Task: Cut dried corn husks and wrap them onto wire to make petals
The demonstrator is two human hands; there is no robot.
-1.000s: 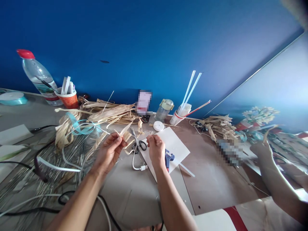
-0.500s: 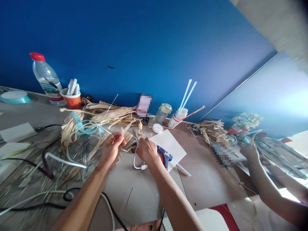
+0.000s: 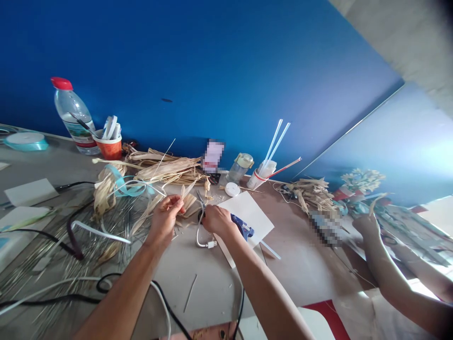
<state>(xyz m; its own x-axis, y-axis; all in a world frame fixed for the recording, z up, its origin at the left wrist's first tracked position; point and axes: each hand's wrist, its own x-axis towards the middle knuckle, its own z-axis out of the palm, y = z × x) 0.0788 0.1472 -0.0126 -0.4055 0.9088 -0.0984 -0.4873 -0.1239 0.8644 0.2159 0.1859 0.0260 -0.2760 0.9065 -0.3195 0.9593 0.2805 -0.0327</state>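
Observation:
My left hand (image 3: pixel 167 215) is closed in a pinch on a pale, pointed strip of dried corn husk (image 3: pixel 183 192), which stands up from the fingertips. To its right, my right hand (image 3: pixel 216 219) is closed at the scissors (image 3: pixel 200 198); the blades point away from me and the fingers partly hide the dark handles. A white USB cable (image 3: pixel 199 238) hangs in a loop just below these fingers. Beyond the right wrist lies a blue glue gun (image 3: pixel 243 227) on a white sheet (image 3: pixel 260 215), partly covered by my forearm.
Corn husks (image 3: pixel 170 165) are heaped along the blue wall. Thin wires (image 3: pixel 118 231) and cables cover the left side. A bottle (image 3: pixel 76 120), an orange cup (image 3: pixel 110 149), a jar (image 3: pixel 240 166) and a cup with glue sticks (image 3: pixel 257 179) stand behind. At right, another person's hand (image 3: pixel 368 226) holds a husk piece.
The view has shifted slightly. My right hand has moved a little down and left at the scissors. The left hand keeps its pinch on the husk strip.

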